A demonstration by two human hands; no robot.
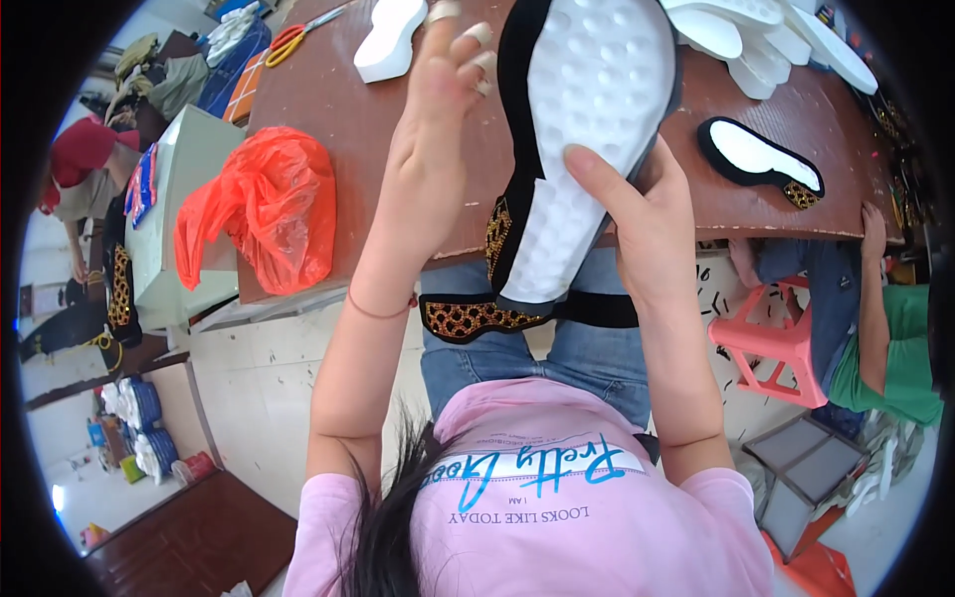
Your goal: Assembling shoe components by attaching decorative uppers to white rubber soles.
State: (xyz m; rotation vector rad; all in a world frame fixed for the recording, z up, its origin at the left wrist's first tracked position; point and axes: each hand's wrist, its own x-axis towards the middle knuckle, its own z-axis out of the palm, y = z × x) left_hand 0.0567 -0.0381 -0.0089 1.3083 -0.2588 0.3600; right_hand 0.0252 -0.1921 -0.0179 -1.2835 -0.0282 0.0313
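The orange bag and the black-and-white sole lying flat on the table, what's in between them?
In the head view, between the orange bag and the flat sole are the left hand and the held white insole.

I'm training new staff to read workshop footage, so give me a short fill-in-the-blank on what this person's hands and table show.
1. Both hands hold a white bumpy sole wrapped in ____ fabric.
2. The right hand presses its ____ on the sole.
3. Beside the left hand, an ____ plastic bag lies on the brown table.
4. The scissors have orange and ____ handles.

Missing words: black; thumb; orange; yellow
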